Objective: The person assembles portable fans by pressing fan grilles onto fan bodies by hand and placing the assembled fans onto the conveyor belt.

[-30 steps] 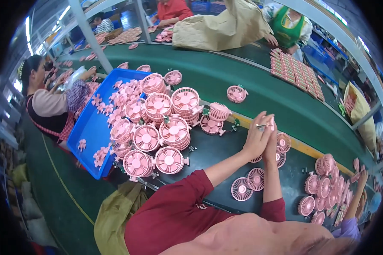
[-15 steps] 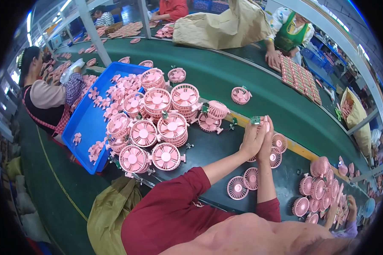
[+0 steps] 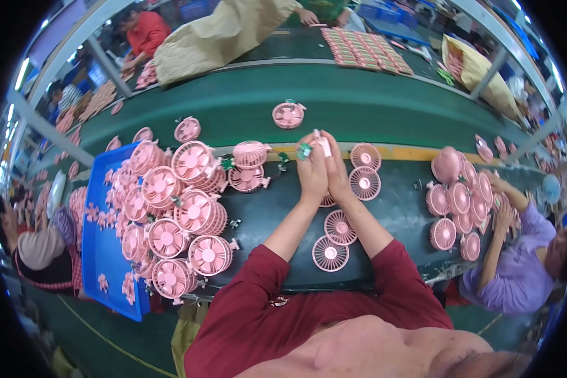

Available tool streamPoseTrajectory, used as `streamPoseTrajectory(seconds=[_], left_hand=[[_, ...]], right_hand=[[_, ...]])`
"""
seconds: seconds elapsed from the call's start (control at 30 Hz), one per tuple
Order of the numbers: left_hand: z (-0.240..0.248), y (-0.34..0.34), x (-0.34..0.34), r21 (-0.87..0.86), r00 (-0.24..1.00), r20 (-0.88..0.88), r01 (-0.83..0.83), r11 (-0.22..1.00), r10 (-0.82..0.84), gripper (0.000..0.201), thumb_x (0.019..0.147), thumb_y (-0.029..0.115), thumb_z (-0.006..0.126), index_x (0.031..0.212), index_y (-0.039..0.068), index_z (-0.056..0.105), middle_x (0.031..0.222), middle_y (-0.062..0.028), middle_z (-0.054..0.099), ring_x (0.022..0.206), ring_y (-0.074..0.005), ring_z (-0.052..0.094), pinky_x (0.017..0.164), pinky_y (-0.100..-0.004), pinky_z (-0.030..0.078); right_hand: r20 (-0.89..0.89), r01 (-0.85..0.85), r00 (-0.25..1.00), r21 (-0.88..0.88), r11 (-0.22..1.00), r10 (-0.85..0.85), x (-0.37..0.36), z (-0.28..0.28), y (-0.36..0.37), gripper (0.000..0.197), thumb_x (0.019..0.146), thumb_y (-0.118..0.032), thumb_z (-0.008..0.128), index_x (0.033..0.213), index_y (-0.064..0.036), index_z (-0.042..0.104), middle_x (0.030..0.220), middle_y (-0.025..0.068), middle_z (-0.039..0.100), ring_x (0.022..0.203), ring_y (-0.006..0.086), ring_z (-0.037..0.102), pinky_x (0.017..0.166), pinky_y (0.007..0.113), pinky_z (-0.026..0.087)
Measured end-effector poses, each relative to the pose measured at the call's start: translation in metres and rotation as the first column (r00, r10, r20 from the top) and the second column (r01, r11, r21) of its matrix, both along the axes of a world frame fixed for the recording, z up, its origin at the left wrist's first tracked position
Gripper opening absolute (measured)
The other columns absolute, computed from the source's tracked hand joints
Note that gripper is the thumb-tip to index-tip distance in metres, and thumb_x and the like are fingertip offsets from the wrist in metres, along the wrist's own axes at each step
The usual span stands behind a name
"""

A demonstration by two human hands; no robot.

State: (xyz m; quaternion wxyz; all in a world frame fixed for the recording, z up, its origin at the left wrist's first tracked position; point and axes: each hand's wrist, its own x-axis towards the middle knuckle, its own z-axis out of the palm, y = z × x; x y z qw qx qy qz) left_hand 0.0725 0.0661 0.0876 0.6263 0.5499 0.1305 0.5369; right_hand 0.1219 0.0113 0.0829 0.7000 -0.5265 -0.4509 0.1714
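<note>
My left hand [image 3: 312, 176] and my right hand [image 3: 339, 175] are pressed together palm to palm over the work table, fingers pointing away from me. Between them is a pink fan head [image 3: 322, 141], mostly hidden by the palms; its narrow pink end sticks out at the fingertips. A small green circuit board [image 3: 304, 151] hangs by the left fingers. Round pink slatted fan covers [image 3: 331, 253] lie in front of my wrists, partly overlapping. More fan covers [image 3: 365, 183] sit just right of my right hand.
Stacked pink fan heads [image 3: 168, 237] stand at left, beside a blue tray [image 3: 114, 295] of loose fan blades. Beyond runs a green conveyor belt [image 3: 220, 94] carrying a fan head [image 3: 288, 116]. At right, near a co-worker in purple [image 3: 516, 268], more fan housings [image 3: 458, 198] are piled.
The view has swung to the right, so the co-worker in purple shows more fully. My hands stay pressed together around the fan head.
</note>
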Motion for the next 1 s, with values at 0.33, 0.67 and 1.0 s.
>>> streamPoseTrajectory(seconds=[0.33, 0.67, 1.0], left_hand=[[-0.016, 0.089, 0.062, 0.488, 0.830, -0.502, 0.041, 0.872, 0.242, 0.043, 0.089, 0.028, 0.059, 0.122, 0.001, 0.054, 0.125, -0.0223, 0.054, 0.119, -0.0374, 0.049, 0.103, -0.0458, 0.034], [-0.015, 0.194, 0.101, 0.561, 0.306, -0.783, -0.026, 0.827, 0.541, 0.044, 0.089, 0.027, 0.059, 0.126, 0.004, 0.054, 0.133, -0.0169, 0.052, 0.123, -0.0369, 0.048, 0.099, -0.0478, 0.043], [-0.021, 0.147, 0.081, 0.430, 0.705, -0.611, -0.087, 0.899, 0.360, 0.028, 0.093, 0.026, 0.055, 0.108, 0.001, 0.055, 0.093, -0.0212, 0.068, 0.087, -0.0377, 0.066, 0.077, -0.0454, 0.050]], right_hand=[[0.681, 0.745, 0.553, -0.146, 0.651, -0.480, 0.155, 0.009, -0.002, 0.068, 0.079, -0.032, 0.073, 0.135, -0.0036, 0.046, 0.133, 0.0268, 0.048, 0.123, 0.0424, 0.045, 0.104, 0.047, 0.037], [0.786, 0.686, 0.602, -0.419, 0.595, -0.140, 0.124, -0.002, -0.048, 0.066, 0.066, -0.027, 0.082, 0.124, -0.0063, 0.058, 0.113, 0.0178, 0.059, 0.109, 0.0368, 0.054, 0.095, 0.045, 0.043], [0.448, 0.589, 0.747, -0.101, 0.802, -0.492, 0.125, 0.022, -0.031, 0.027, 0.071, -0.011, 0.075, 0.093, -0.0011, 0.065, 0.086, 0.0129, 0.062, 0.076, 0.0301, 0.063, 0.070, 0.039, 0.051]])
